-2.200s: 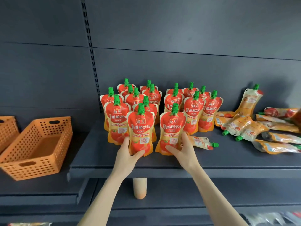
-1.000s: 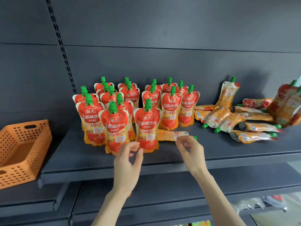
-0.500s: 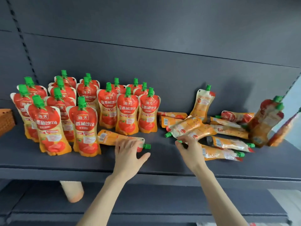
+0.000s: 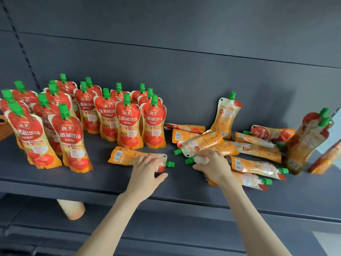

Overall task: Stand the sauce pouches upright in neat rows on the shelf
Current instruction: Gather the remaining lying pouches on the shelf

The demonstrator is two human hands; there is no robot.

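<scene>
A person's left hand (image 4: 147, 169) rests on a flat pouch (image 4: 125, 157) lying alone at centre frame on the dark shelf (image 4: 103, 180), its green cap pointing right. The fingers lie fairly straight across the spout end and the thumb splays clear below, gripping nothing. Just right of it, the right hand (image 4: 214, 166) curls its fingers round the neck of a second pouch (image 4: 193, 159) at the near edge of a heap of fallen pouches (image 4: 254, 150) spread over the right half of the shelf. Red-and-orange standing pouches (image 4: 129, 122) with green caps stand in rows across the left half of the frame, labels forward. One leaning pouch (image 4: 226, 115) is propped against the back panel (image 4: 184, 71) behind the heap, and several tilted pouches (image 4: 304, 141) lean at the far right. A sliver of orange basket (image 4: 3, 126) shows at the left edge. A pale cylinder (image 4: 72, 209) sits under the shelf, lower left.
</scene>
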